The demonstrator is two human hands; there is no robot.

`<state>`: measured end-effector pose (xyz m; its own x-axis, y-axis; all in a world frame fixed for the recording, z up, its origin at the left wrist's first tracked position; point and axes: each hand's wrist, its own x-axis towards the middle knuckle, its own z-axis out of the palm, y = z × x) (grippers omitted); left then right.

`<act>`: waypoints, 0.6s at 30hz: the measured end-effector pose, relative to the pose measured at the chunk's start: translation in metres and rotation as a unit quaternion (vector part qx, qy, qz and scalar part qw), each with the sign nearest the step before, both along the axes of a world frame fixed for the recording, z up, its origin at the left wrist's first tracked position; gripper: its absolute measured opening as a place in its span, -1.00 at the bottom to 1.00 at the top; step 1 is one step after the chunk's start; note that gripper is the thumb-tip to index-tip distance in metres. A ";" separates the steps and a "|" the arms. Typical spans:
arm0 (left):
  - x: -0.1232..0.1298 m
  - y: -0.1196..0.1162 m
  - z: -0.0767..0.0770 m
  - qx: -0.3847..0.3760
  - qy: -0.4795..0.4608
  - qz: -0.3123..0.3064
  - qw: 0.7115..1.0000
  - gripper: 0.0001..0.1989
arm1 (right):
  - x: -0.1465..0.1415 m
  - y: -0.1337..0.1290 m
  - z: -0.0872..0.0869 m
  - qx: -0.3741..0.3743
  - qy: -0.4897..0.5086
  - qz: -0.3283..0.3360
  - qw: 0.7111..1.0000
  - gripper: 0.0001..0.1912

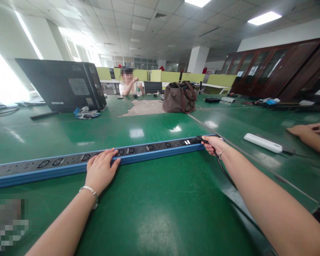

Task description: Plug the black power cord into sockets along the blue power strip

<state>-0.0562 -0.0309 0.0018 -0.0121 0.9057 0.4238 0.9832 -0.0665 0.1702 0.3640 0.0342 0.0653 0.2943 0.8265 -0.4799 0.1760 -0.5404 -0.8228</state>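
A long blue and black power strip [149,149] with a row of sockets lies across the green table. My left hand [101,169] is laid over its left half, fingers reaching across the top to the far edge and thumb at the near side. Near the strip's right end, my right hand [213,145] is closed around a black plug [199,139], which sits against the last sockets. From that hand a black cable [226,174] hangs and runs down towards the lower right. Whether the plug is fully seated cannot be seen.
A computer tower [61,85] and gloves [86,113] stand back left. A brown checked bag [179,97] sits at the back. On the right lie a white power strip [263,143] and a co-worker's hands [306,129]. Another person [126,87] sits across the table.
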 end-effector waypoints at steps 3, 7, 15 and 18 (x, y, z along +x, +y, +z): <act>-0.001 0.000 0.000 -0.001 0.001 0.000 1.000 -0.57 | 0.001 0.000 -0.002 0.010 0.017 0.000 1.000 -0.63; 0.000 0.000 0.000 -0.003 0.002 0.002 1.000 -0.59 | 0.002 0.001 -0.005 0.017 0.031 -0.009 0.999 -0.64; 0.001 0.000 -0.001 0.002 0.003 0.002 1.000 -0.59 | 0.007 0.005 -0.012 0.032 0.043 -0.025 0.998 -0.64; 0.000 0.000 -0.001 0.005 0.006 0.006 1.000 -0.60 | 0.007 0.005 -0.012 0.029 0.045 -0.021 0.998 -0.63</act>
